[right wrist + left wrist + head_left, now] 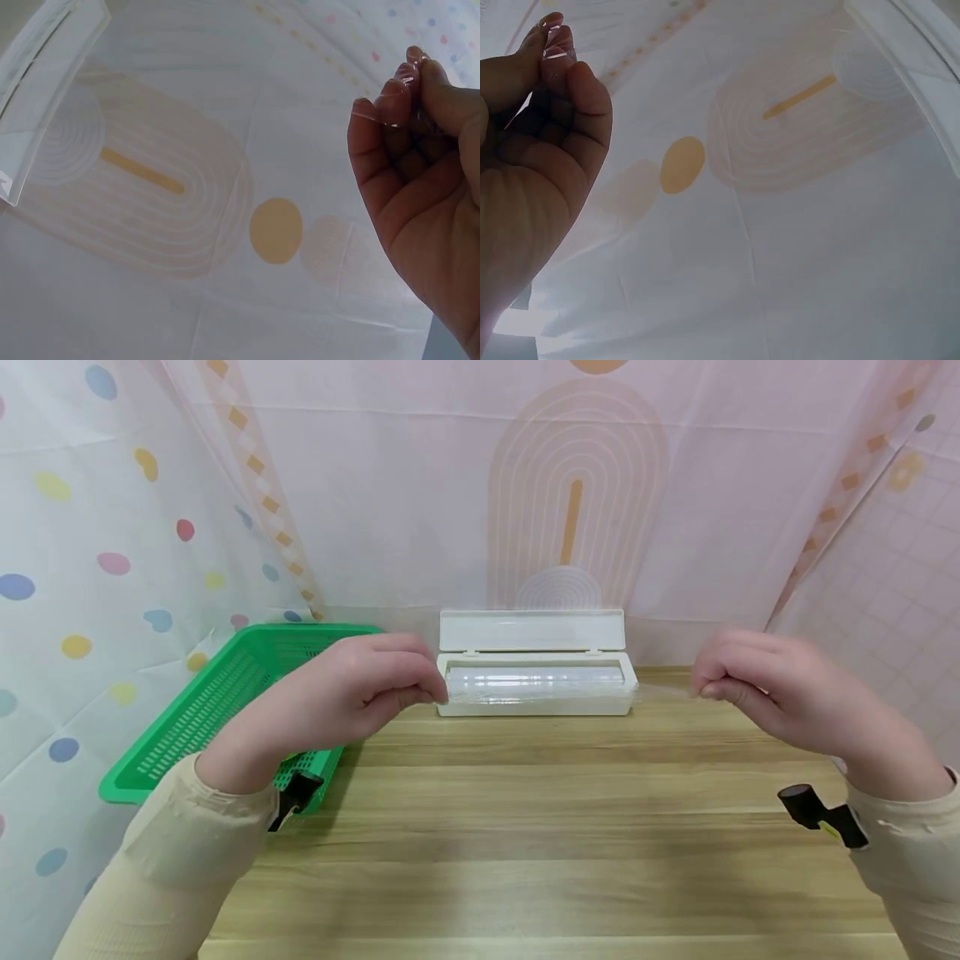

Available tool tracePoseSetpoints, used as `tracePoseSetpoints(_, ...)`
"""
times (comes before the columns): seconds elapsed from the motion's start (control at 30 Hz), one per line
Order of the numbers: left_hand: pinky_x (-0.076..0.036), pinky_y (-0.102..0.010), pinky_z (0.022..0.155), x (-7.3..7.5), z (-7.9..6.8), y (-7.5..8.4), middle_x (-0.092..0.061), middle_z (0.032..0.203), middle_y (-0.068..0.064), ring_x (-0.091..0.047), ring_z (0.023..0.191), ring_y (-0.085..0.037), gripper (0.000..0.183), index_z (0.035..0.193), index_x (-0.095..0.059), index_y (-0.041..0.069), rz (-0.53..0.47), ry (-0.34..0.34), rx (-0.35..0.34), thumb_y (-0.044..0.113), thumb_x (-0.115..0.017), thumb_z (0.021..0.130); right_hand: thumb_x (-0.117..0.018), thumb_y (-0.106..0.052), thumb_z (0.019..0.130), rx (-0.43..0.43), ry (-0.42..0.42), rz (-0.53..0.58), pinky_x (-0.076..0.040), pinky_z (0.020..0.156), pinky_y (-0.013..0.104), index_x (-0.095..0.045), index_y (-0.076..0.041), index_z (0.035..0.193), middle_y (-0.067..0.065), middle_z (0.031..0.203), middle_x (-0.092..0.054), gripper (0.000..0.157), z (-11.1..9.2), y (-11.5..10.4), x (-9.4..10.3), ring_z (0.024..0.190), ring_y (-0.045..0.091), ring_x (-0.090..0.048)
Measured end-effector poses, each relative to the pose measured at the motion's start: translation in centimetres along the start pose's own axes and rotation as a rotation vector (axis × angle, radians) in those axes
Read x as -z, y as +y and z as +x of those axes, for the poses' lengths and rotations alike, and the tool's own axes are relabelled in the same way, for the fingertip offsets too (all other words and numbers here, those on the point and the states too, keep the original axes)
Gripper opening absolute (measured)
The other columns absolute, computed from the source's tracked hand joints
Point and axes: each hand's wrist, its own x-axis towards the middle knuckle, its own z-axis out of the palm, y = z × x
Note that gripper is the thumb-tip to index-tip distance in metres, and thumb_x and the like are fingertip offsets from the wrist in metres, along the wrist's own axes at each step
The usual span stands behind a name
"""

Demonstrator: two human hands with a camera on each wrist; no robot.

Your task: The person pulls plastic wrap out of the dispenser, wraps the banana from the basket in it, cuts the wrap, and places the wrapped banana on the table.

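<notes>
A sheet of clear plastic wrap (540, 695) stretches between the two hands, in front of a white wrap box. My left hand (386, 681) pinches one end of it between thumb and fingers; shiny film shows at the fingertips in the left wrist view. The other end is pinched by my right hand (776, 693), slightly blurred in the head view, with film across its fingers in the right wrist view. The wrap box (536, 707) stands at the back of the table with its lid (532, 631) raised. Inside lies a roll of plastic wrap (536, 677).
At the left, partly behind the left forearm, stands a green perforated basket (187, 718); much of its inside is hidden. The wooden table (525, 827) reaches back to a patterned curtain (405, 510). Black wrist cameras are strapped to both sleeves.
</notes>
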Motion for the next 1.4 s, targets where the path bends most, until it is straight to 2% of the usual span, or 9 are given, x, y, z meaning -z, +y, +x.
tracePoseSetpoints(0.37, -0.050, -0.018, 0.073, -1.7, -1.4, 0.5, -0.062, 0.092, 0.009, -0.056, 0.082, -0.006, 0.029, 0.094, -0.065, 0.012, -0.199, -0.117, 0.026, -0.015, -0.068, 0.083, -0.051, -0.016, 0.103, -0.042, -0.181, 0.242, -0.043, 0.067, 0.015, -0.060, -0.008, 0.092, -0.005, 0.089, -0.057, 0.017, -1.6, -0.4, -0.3, 0.081, 0.002, -0.052)
tracePoseSetpoints(0.53, -0.051, -0.018, 0.073, -2.5, -2.2, 0.7, -0.063, 0.092, 0.009, -0.057, 0.082, -0.006, 0.029, 0.096, -0.065, 0.013, -0.247, -0.160, 0.035, -0.013, -0.068, 0.085, -0.051, -0.015, 0.103, -0.050, -0.266, 0.320, -0.043, 0.069, 0.015, -0.058, -0.010, 0.095, -0.006, 0.089, -0.055, 0.012, -2.2, -0.6, -1.0, 0.081, 0.003, -0.052)
tracePoseSetpoints(0.83, -0.051, -0.019, 0.080, -4.7, -3.6, 1.2, -0.066, 0.093, 0.008, -0.060, 0.087, -0.007, 0.023, 0.097, -0.068, 0.012, -0.316, -0.247, 0.036, -0.009, -0.066, 0.089, -0.056, -0.011, 0.100, -0.064, -0.348, 0.370, -0.042, 0.068, 0.012, -0.057, -0.016, 0.096, -0.008, 0.083, -0.052, 0.006, -3.8, -1.3, -2.8, 0.077, 0.001, -0.051)
tracePoseSetpoints(1.07, -0.050, -0.015, 0.081, -6.6, -4.8, 1.4, -0.066, 0.091, 0.009, -0.060, 0.085, -0.003, 0.019, 0.096, -0.068, 0.014, -0.342, -0.331, 0.039, -0.005, -0.065, 0.091, -0.063, 0.000, 0.094, -0.219, -0.473, 0.447, -0.044, 0.066, 0.012, -0.057, -0.020, 0.093, -0.013, 0.081, -0.050, 0.021, -5.2, -2.5, -4.3, 0.074, -0.003, -0.050)
tracePoseSetpoints(1.3, -0.050, -0.015, 0.082, -8.4, -5.9, 1.4, -0.067, 0.090, 0.009, -0.060, 0.085, -0.001, 0.017, 0.093, -0.070, 0.013, -0.350, -0.381, 0.051, -0.004, -0.066, 0.091, -0.063, 0.000, 0.093, -0.160, -0.492, 0.481, -0.042, 0.066, 0.007, -0.058, -0.017, 0.092, -0.009, 0.077, -0.053, 0.018, -6.7, -2.5, -6.3, 0.074, -0.005, -0.049)
tracePoseSetpoints(1.4, -0.049, -0.013, 0.080, -9.5, -6.5, 1.4, -0.067, 0.089, 0.009, -0.060, 0.084, 0.001, 0.015, 0.092, -0.071, 0.013, -0.357, -0.410, 0.076, -0.002, -0.067, 0.091, -0.062, -0.002, 0.095, -0.189, -0.519, 0.486, -0.042, 0.066, 0.006, -0.058, -0.018, 0.089, -0.010, 0.076, -0.052, 0.018, -7.3, -2.7, -7.3, 0.073, -0.007, -0.048)
